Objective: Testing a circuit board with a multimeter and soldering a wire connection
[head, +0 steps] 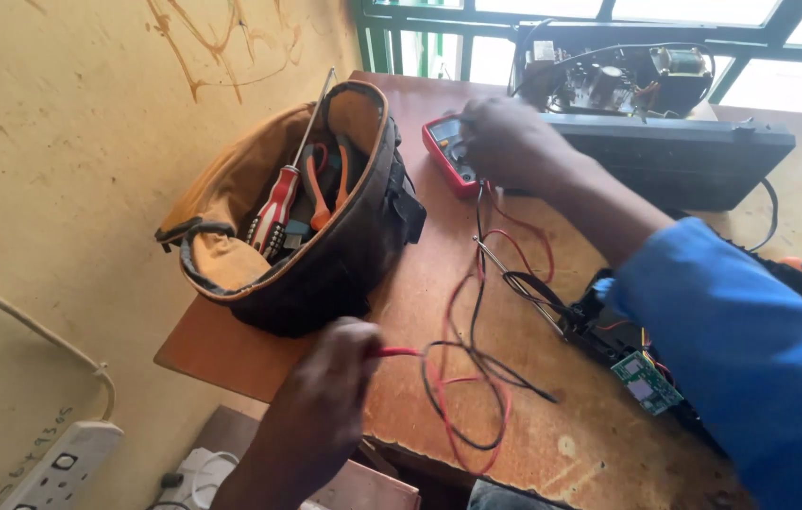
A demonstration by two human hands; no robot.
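The person is leaning over a wooden table (420, 283) set against a yellow wall. The right hand (505, 142) is reaching across and resting on a red meter (445, 151) near the far edge, its fingers curled over the meter's face; whether they are gripping anything there is hidden. The left hand (330, 378) is sitting at the near edge, closed around the handle of a red probe (399, 352), whose lead is running off to the right. Red and black leads (472, 378) are lying in loose loops on the table between the two hands, trailing up toward the meter. Just left of the meter, an open tool bag (307, 217) is standing with a red-handled screwdriver (278, 203) and orange-handled pliers poking out. Behind the meter, an opened black device (665, 161) is showing its circuitry. A small green board (645, 382) is lying under the blue sleeve. A white power strip (61, 467) is hanging low on the wall.
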